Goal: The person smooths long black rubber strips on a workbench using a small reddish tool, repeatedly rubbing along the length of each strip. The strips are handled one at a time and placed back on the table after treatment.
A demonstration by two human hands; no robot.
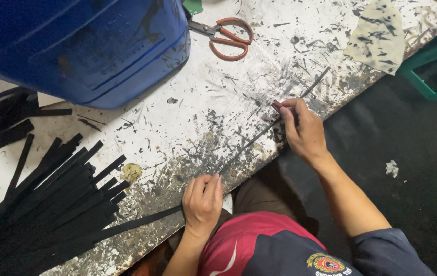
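A long thin black strip [259, 135] lies diagonally on the stained white table [203, 97], running from near my left hand up past my right hand. My left hand [203, 200] presses down on the strip's near end at the table's front edge, fingers curled. My right hand [303, 128] pinches the strip farther up, with a small dark red tool [277, 105] at its fingertips. What sort of tool it is cannot be made out.
A pile of several black strips [50, 204] covers the table's left part. A big blue barrel [90, 46] stands at the back left. Orange-handled scissors [228, 37] lie behind it. A spotted cloth piece [377, 36] lies far right, a green crate [435, 66] on the dark floor.
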